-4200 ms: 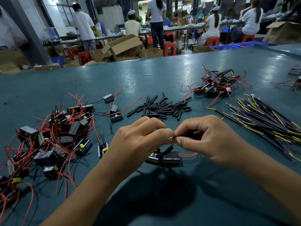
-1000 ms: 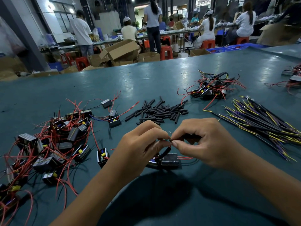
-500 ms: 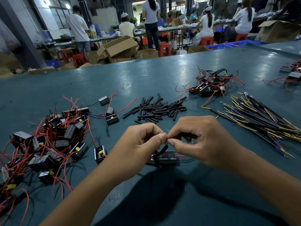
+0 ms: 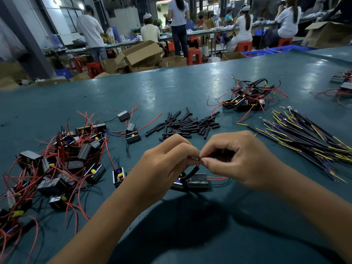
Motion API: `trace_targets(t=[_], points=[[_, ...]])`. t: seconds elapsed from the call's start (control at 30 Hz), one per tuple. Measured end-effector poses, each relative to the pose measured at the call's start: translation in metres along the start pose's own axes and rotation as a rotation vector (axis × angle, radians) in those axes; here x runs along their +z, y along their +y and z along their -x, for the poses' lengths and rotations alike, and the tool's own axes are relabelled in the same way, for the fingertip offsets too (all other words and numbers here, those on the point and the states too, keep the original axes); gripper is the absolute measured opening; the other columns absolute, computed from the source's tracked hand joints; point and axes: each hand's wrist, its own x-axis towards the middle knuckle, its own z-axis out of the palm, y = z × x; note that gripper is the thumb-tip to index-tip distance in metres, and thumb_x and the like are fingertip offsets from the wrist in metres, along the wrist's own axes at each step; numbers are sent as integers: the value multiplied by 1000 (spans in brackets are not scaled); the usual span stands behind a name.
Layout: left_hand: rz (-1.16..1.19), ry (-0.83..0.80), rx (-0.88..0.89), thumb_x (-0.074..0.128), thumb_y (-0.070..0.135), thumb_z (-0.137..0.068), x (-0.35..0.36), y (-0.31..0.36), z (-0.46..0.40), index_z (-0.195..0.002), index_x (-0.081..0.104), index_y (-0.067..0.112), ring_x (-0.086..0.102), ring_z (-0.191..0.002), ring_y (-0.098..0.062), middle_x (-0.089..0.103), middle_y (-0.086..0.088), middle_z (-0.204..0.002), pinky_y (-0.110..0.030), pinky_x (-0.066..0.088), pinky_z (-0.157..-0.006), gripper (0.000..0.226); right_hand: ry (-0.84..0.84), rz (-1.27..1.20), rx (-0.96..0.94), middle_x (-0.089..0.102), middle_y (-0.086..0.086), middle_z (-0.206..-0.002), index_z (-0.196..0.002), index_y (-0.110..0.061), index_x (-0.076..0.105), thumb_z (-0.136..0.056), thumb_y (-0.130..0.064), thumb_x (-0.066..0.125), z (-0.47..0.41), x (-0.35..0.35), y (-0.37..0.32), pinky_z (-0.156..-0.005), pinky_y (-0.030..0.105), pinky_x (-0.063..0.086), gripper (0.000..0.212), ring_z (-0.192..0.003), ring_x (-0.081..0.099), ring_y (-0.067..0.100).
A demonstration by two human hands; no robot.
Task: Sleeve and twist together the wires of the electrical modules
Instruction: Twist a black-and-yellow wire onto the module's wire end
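A: Where were the wire ends held?

B: They were pinched between the fingers of the left hand and the right hand, clamped together just above 2 modules lying on the bench. A black sleeve was seen on the wires below the pinch.

A: And farther out?

B: Loose sleeves were piled behind, modules with red leads at left, striped wires at right.

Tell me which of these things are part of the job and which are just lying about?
In the job:
left hand and right hand, pinching the wire ends
black sleeve
two modules
loose sleeves
waiting modules

Lying about:
cardboard boxes
red stools
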Motion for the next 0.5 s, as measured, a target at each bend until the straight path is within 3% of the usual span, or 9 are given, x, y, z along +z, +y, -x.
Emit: trace_targets(t=[0.2, 0.5], points=[[-66, -14, 49, 58, 14, -101, -4, -1, 0, -103, 70, 2, 55, -80, -19, 58, -5, -97, -27, 46, -69, 17, -32, -85, 46, 63, 0, -66, -79, -16, 73, -82, -20, 71, 1, 0, 2, -56, 15, 37, 5, -58, 50, 1], [-160, 0, 112, 54, 15, -105, -1, -2, 1, -108, 58, 14, 55, -83, -18, 60, -6, -98, -40, 48, -60, 6, -55, -136, 72, 60, 0, -63, -79, -16, 72, -83, -20, 70, 0, -1, 4, -54, 14, 35, 6, -55, 45, 1]])
